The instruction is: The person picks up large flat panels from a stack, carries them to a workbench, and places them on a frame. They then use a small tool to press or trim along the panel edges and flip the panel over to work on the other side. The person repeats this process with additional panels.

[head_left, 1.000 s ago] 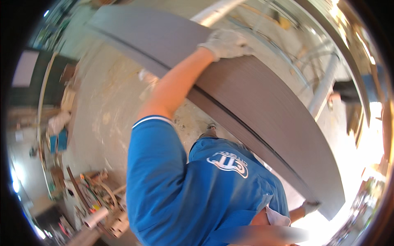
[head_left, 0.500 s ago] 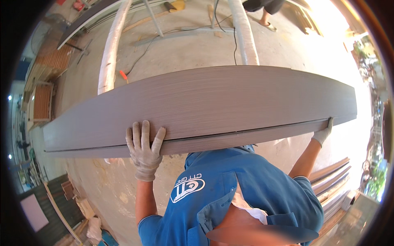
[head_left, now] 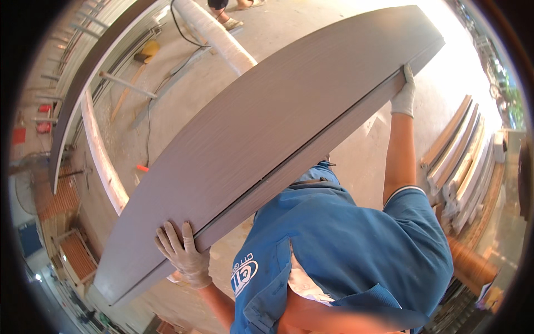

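Note:
A long grey-brown board (head_left: 267, 128) with fine wood-like grain slants across the view, its right end farther away than its left. A dark groove runs along its near edge. My left hand (head_left: 186, 253), in a pale work glove, grips the near edge towards the left end, fingers lying over the top face; its thumb side is next to the groove. My right hand (head_left: 404, 94), gloved too, clasps the same edge towards the right end, the arm stretched forward. The undersides of both grips are hidden by the board.
Wrapped pale beams (head_left: 222, 36) lie beyond the board. Another dark long board (head_left: 83, 83) rests on a metal frame at the upper left. Stacked strips (head_left: 461, 161) lie at right. A person's foot (head_left: 232, 24) shows at the top. A cable (head_left: 148, 125) crosses the floor.
The board has swung counterclockwise: its right end has gone up and away, its left end down and nearer. Both hands have moved with it, still holding its edge. The surroundings have shifted in view.

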Motion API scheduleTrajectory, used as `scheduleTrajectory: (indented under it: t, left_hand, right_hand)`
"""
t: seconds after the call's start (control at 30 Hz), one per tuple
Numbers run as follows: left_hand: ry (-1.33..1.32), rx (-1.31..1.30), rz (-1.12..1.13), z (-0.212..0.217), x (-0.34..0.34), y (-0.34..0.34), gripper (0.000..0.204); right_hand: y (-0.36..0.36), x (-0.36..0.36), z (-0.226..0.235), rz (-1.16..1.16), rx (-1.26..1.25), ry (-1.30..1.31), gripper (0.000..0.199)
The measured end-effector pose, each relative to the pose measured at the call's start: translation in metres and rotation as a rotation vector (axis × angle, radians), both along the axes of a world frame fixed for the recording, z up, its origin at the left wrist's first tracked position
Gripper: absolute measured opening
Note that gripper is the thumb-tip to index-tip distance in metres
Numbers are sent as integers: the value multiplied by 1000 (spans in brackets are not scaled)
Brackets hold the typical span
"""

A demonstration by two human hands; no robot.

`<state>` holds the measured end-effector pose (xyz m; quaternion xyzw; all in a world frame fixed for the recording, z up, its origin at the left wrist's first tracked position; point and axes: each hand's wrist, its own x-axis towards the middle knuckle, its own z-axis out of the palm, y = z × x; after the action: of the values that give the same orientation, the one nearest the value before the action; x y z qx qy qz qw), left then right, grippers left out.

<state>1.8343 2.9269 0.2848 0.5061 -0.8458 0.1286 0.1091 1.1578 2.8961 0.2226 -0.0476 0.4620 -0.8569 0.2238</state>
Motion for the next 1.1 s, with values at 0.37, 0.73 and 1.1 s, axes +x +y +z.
scheduleTrajectory:
  t: [0.37, 0.73, 1.1]
  left_hand:
    - [-67, 24, -8, 3, 1, 4, 112]
    - [-56, 113, 66, 12, -9, 7, 115]
    - [88, 181, 97, 24, -19, -116, 67]
  right_hand:
    - [-11, -1, -12, 39, -110, -37, 40]
    - [-11, 0, -15, 66, -143, -155, 38]
    - [-2, 44, -18, 257, -86, -184, 46]
